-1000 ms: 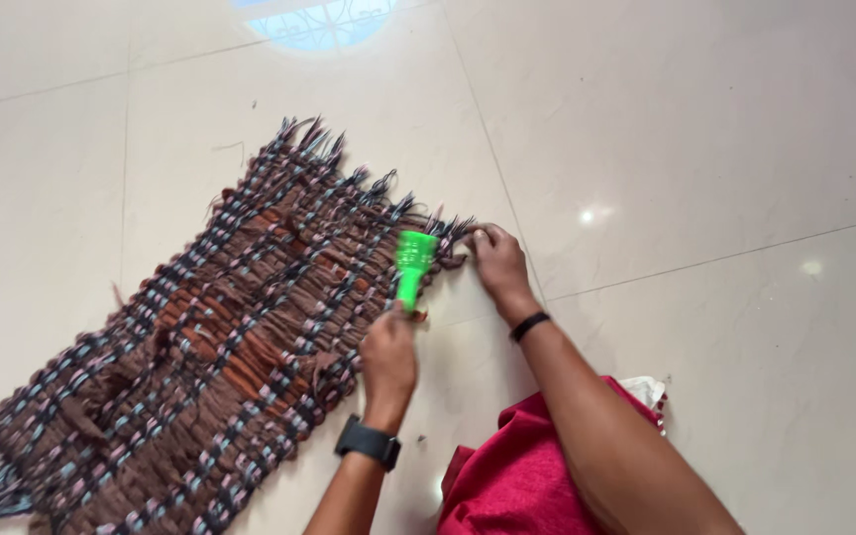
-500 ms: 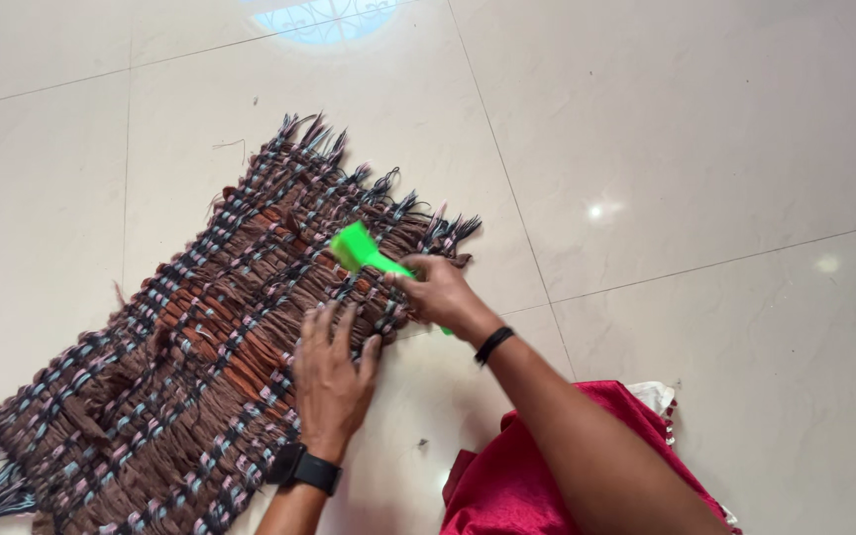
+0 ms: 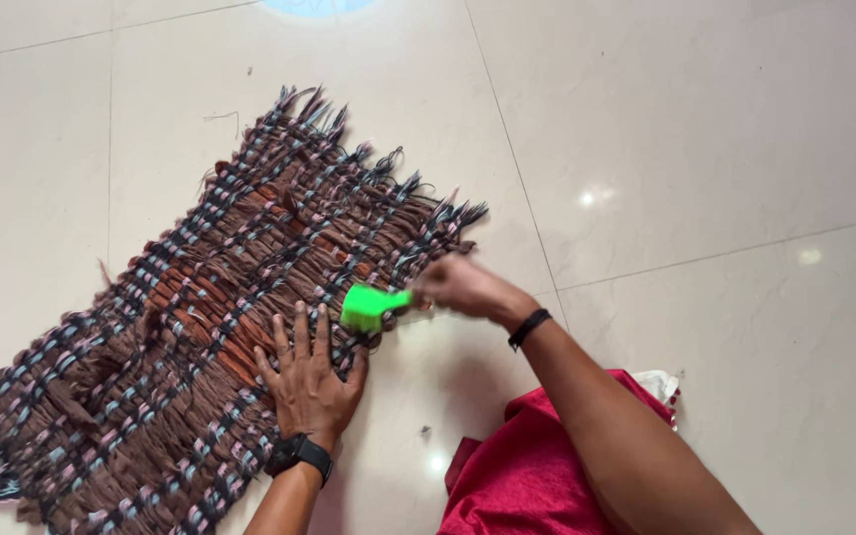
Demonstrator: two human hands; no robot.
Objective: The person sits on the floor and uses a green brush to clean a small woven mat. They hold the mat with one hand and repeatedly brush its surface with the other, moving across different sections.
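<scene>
A brown woven rag mat point(image 3: 180, 297) with blue and pink threads and fringed ends lies flat on the tiled floor. My left hand point(image 3: 307, 376), a black watch on its wrist, presses palm-down with spread fingers on the mat's near edge. My right hand point(image 3: 458, 285), a black band on its wrist, grips the handle of a bright green brush point(image 3: 369, 306). The brush head rests on the mat's near edge, just right of my left fingers.
Glossy cream floor tiles point(image 3: 705, 129) surround the mat. Red cloth point(image 3: 527, 476) covers my lap at the bottom right, with a bit of white fabric point(image 3: 658, 384) beside it. A small dark speck point(image 3: 426, 432) lies on the floor near my left wrist.
The green brush passed from my left hand to my right. My left hand went down flat on the mat. The brush then swept from the mat's upper area toward its near edge.
</scene>
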